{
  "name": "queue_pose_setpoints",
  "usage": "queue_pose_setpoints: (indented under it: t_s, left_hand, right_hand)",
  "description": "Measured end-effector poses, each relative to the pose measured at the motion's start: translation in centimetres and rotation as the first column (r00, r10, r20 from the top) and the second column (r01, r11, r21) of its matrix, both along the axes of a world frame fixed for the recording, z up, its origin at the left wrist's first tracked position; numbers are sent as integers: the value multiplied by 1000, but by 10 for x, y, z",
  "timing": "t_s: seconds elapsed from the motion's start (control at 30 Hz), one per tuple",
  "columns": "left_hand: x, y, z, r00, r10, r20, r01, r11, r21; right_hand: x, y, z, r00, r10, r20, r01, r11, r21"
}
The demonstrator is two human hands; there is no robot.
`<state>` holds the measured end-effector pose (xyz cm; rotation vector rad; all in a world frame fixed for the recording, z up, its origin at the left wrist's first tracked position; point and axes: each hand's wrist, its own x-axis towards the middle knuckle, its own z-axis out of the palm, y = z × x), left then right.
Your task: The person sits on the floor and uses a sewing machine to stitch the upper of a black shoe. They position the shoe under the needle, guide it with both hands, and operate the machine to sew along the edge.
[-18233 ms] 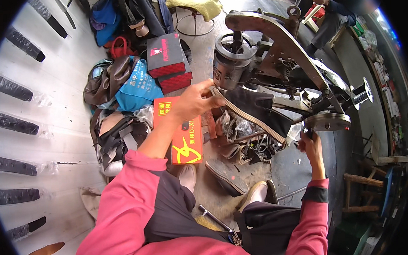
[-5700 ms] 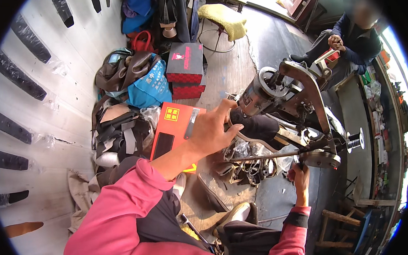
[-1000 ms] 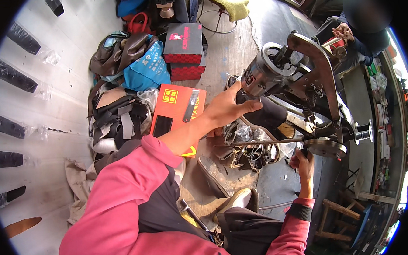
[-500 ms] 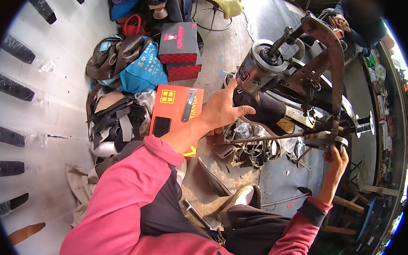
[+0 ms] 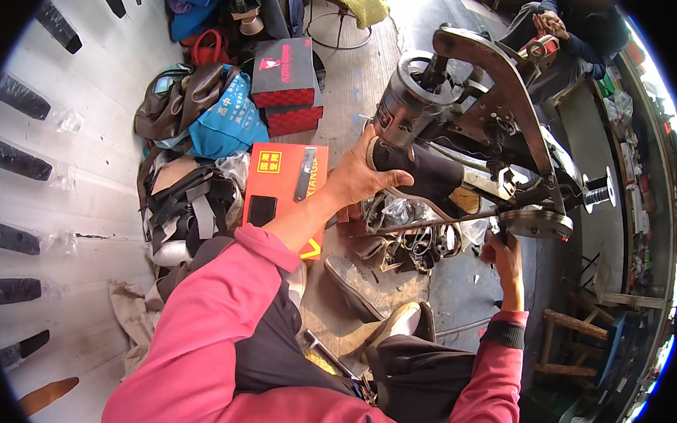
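My left hand (image 5: 369, 172) grips the near end of a dark shoe (image 5: 433, 176), its thumb stretched along the near side. The shoe sits on the narrow arm of a metal hand-cranked sewing machine (image 5: 486, 86), its sole edge facing down. Part of the shoe is hidden by the machine's steel cylinder (image 5: 406, 106). Over on the right, my right hand (image 5: 506, 263) is closed with curled fingers at a dark crank handle (image 5: 503, 236), by the left rim of the round wheel (image 5: 537, 224).
An orange-red box (image 5: 274, 169) with a phone and a flat metal tool on it lies left. Beyond are black-and-red boxes (image 5: 284, 75), a blue bag (image 5: 228, 117) and scraps (image 5: 190, 197). A loose shoe (image 5: 354, 284) lies below. A person (image 5: 567, 27) sits far right.
My right hand has swung leftward from the wheel's right side to its left rim, and the wheel has turned. The view has shifted slightly; my left hand keeps hold of the shoe.
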<state>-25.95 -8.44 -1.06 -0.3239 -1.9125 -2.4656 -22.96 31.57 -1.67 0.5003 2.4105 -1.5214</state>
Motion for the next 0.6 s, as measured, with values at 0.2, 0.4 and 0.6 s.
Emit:
queue_pose_setpoints:
  t_s: [0.2, 0.4, 0.6]
  left_hand:
    - [-1, -11, 12, 995, -31, 90, 50, 975, -216]
    - [-3, -17, 10, 1000, -2, -18, -4, 946, -325]
    - [-12, -12, 3, 974, 71, -215, -150, 914, -377]
  right_hand:
    - [2, 7, 81, 895, -47, -443, 20, 998, -67]
    - [-13, 91, 51, 861, -327, -390, 317, 944, -93]
    - [-8, 50, -9, 991, -104, -88, 116, 983, 145]
